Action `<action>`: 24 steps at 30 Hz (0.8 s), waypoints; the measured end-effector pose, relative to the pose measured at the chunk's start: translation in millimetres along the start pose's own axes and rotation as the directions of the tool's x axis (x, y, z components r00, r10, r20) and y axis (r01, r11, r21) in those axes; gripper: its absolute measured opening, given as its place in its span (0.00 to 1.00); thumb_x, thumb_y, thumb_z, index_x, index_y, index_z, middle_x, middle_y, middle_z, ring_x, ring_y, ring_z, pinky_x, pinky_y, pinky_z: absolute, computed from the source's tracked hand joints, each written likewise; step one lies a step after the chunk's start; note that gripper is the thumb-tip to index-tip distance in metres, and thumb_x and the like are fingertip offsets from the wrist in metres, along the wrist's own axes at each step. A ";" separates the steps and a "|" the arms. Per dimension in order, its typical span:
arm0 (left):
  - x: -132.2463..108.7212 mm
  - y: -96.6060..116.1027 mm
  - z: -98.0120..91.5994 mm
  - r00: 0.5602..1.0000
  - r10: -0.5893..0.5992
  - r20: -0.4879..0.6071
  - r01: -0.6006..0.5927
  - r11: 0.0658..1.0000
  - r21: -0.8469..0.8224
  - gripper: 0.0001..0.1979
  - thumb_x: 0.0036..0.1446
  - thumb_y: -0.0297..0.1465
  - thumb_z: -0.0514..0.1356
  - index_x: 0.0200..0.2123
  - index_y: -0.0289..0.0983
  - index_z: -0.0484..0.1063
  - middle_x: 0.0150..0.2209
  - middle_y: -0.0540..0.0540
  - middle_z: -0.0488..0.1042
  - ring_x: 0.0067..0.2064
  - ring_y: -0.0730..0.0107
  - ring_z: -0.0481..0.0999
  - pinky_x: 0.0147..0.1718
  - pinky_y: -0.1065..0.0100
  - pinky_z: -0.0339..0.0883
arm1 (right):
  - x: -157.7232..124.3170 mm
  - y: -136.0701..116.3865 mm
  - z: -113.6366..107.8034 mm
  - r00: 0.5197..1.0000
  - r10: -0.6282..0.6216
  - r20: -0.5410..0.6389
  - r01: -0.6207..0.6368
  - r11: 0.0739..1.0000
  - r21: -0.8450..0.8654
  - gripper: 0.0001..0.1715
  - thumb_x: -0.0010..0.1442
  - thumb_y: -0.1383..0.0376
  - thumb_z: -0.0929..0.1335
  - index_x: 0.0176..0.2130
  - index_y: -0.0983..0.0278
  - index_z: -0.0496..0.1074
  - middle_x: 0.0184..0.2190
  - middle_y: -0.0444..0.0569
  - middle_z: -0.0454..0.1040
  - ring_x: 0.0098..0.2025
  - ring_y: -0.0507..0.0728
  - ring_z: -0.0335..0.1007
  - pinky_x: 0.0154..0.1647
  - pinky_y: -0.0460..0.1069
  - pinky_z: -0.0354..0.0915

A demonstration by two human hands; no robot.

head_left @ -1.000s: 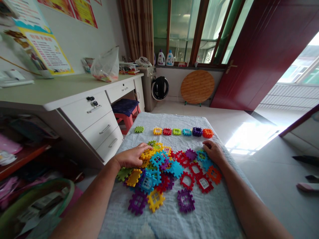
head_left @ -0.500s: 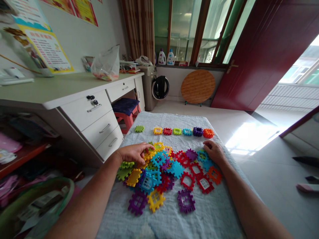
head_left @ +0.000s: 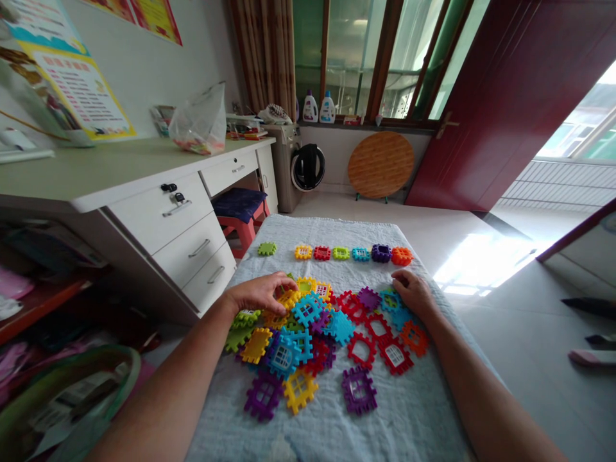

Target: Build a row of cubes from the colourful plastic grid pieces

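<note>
My left hand (head_left: pixel 262 293) reaches over the left of a pile of plastic building blocks, thumb and fingers apart around a yellow block (head_left: pixel 288 300). Whether the fingertips touch that block I cannot tell. At the pile's right edge my right hand (head_left: pixel 412 292) rests on the cloth, fingers curled in with nothing visible in them. Close to it lie a blue-and-green block (head_left: pixel 390 300) and an orange block (head_left: pixel 414 338). Blue window blocks (head_left: pixel 308 309), red frames (head_left: pixel 362 350) and purple blocks (head_left: pixel 359 389) overlap or lie loose in the pile.
Beyond the pile, several blocks stand in a row, from a yellow block (head_left: pixel 303 253) to an orange stack (head_left: pixel 402 256). A flat green block (head_left: pixel 267 248) lies left of them. A pale blue cloth (head_left: pixel 332 230) covers the table. A white desk (head_left: pixel 158 215) stands left, holding a plastic bag (head_left: pixel 199 122).
My left hand has shifted very slightly, its fingers around the yellow block. My right hand and the blocks stay in place. The whole view has moved a little.
</note>
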State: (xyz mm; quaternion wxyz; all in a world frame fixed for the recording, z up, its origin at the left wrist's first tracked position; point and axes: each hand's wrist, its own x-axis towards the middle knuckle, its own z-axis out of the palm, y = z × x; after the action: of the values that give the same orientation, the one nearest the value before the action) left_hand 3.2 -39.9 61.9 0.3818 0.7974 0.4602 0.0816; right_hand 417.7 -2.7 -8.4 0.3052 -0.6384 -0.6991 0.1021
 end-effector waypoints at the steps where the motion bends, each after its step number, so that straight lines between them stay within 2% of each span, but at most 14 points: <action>1: -0.5 0.3 -1.0 1.000 0.013 -0.018 -0.013 1.000 0.019 0.28 0.40 0.39 0.66 0.47 0.41 0.71 0.43 0.47 0.67 0.41 0.65 0.70 0.41 0.68 0.64 | -0.2 -0.1 0.0 1.000 0.000 -0.001 0.000 1.000 0.002 0.15 0.52 0.59 0.62 0.37 0.63 0.72 0.28 0.46 0.74 0.31 0.55 0.69 0.36 0.49 0.63; 4: -4.4 -1.8 -6.0 0.993 0.035 -0.116 -0.033 0.999 0.025 0.27 0.40 0.42 0.67 0.45 0.39 0.71 0.45 0.46 0.69 0.44 0.62 0.70 0.44 0.66 0.64 | -0.5 0.3 0.3 1.000 -0.003 -0.001 0.003 1.000 0.005 0.15 0.52 0.59 0.62 0.37 0.63 0.73 0.27 0.46 0.74 0.31 0.55 0.69 0.36 0.50 0.63; 7: -9.5 -11.0 -11.4 0.959 -0.029 -0.281 0.013 0.998 -0.059 0.28 0.42 0.45 0.66 0.46 0.38 0.70 0.45 0.45 0.71 0.46 0.60 0.70 0.43 0.65 0.65 | -0.5 1.2 0.7 1.000 0.001 -0.003 -0.001 1.000 0.004 0.16 0.52 0.59 0.62 0.37 0.62 0.73 0.27 0.46 0.74 0.31 0.55 0.69 0.36 0.50 0.63; 10: -10.9 -26.6 -12.5 0.863 -0.139 -0.485 0.060 0.983 -0.175 0.31 0.42 0.45 0.65 0.49 0.38 0.68 0.45 0.45 0.71 0.47 0.60 0.70 0.42 0.64 0.65 | -0.4 1.6 0.6 1.000 0.002 -0.001 -0.002 1.000 0.004 0.15 0.52 0.59 0.63 0.37 0.62 0.73 0.27 0.46 0.74 0.31 0.55 0.69 0.36 0.50 0.63; 12: -9.3 -37.9 -10.3 0.806 -0.187 -0.561 0.062 0.970 -0.235 0.33 0.42 0.46 0.65 0.51 0.38 0.67 0.44 0.45 0.70 0.46 0.61 0.70 0.41 0.65 0.66 | -0.5 1.2 0.3 1.000 0.003 0.002 -0.003 1.000 0.001 0.15 0.52 0.59 0.63 0.37 0.62 0.73 0.27 0.46 0.74 0.31 0.56 0.69 0.36 0.50 0.63; 17: -3.7 -60.1 -2.0 0.768 -0.242 -0.593 0.088 0.957 -0.276 0.32 0.41 0.47 0.65 0.49 0.37 0.69 0.41 0.45 0.71 0.43 0.61 0.71 0.39 0.66 0.68 | -0.6 -0.5 -0.5 1.000 0.008 -0.001 -0.008 1.000 0.009 0.15 0.52 0.58 0.62 0.36 0.62 0.73 0.26 0.46 0.74 0.30 0.56 0.69 0.35 0.50 0.63; 20: -2.0 -66.0 1.1 0.756 -0.275 -0.594 0.117 0.950 -0.290 0.33 0.40 0.46 0.66 0.48 0.36 0.68 0.44 0.44 0.70 0.44 0.61 0.71 0.40 0.66 0.68 | -0.6 -0.8 -0.7 1.000 0.016 -0.003 -0.016 1.000 0.017 0.16 0.52 0.58 0.63 0.36 0.62 0.73 0.26 0.46 0.74 0.30 0.56 0.69 0.35 0.50 0.63; 24: -0.1 -66.6 3.0 0.791 -0.259 -0.555 0.137 0.958 -0.252 0.35 0.38 0.44 0.67 0.50 0.36 0.66 0.46 0.43 0.71 0.46 0.60 0.71 0.43 0.63 0.68 | -0.5 -0.5 -1.1 1.000 0.010 0.000 -0.010 1.000 0.024 0.16 0.52 0.58 0.63 0.36 0.62 0.73 0.27 0.46 0.74 0.30 0.56 0.69 0.35 0.50 0.63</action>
State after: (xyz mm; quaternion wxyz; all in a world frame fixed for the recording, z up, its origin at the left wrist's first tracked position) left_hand -40.2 -22.6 14.2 0.3066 0.6388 0.6257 0.3263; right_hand 417.9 -3.6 -7.4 0.3121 -0.6383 -0.6947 0.1119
